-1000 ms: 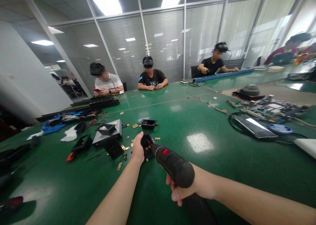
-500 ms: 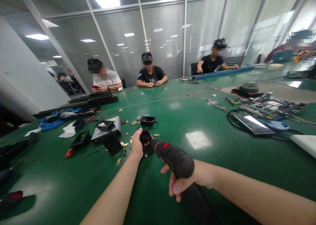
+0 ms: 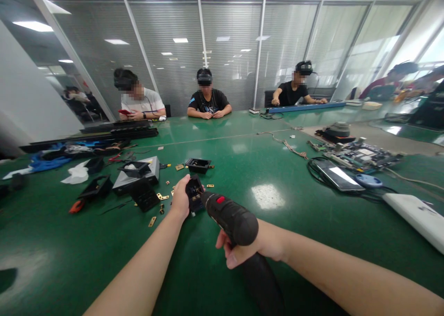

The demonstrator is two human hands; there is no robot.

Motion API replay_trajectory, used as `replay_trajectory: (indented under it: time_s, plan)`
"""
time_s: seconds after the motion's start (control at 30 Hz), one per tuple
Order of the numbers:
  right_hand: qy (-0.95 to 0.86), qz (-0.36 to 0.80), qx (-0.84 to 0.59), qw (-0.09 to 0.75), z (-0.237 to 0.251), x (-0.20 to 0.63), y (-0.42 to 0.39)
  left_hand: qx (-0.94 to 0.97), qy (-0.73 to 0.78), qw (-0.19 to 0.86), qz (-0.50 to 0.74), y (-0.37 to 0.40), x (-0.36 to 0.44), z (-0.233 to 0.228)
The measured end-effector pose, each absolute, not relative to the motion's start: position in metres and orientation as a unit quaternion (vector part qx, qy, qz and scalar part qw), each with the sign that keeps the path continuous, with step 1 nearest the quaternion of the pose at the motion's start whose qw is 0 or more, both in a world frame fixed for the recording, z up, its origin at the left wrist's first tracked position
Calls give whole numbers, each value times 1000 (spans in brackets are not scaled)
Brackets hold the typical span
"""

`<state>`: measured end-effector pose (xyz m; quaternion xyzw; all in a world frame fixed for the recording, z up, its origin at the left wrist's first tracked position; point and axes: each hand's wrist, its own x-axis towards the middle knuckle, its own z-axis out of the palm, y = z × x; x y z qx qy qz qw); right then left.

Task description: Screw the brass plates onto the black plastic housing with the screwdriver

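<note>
My left hand [image 3: 180, 196] grips a small black plastic housing [image 3: 194, 192] with brass parts inside, standing on the green table [image 3: 284, 223]. My right hand [image 3: 249, 249] holds a black electric screwdriver [image 3: 231, 216] with a red button, its tip pointed into the housing. Small brass clips [image 3: 160, 197] lie scattered left of the housing. Another black housing [image 3: 198, 164] sits just beyond.
Black plastic parts and a grey box [image 3: 138, 179] lie to the left, with a red-handled tool [image 3: 77, 206]. Circuit boards [image 3: 360, 156], a tablet [image 3: 338, 174] and cables are on the right, a white slab [image 3: 416, 214] nearer. Several people sit along the far side.
The view has shifted slightly left and down. Both hands keep their hold; the screwdriver stays at the housing.
</note>
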<state>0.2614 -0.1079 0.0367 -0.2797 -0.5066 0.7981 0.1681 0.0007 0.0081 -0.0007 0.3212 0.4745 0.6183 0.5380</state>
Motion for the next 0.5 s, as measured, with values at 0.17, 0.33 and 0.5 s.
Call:
replay_trajectory:
  time_s: [0.17,0.33,0.5]
  plan:
    - [-518,785,-291,176,39,261,-109,317,475,538,620,9,1,-1]
    - [-537,774,-287,175,41,262,-109,321,470,534,625,8,3,1]
    - [-542,772,-276,187,48,261,-112,329,469,533,622,6,4,2]
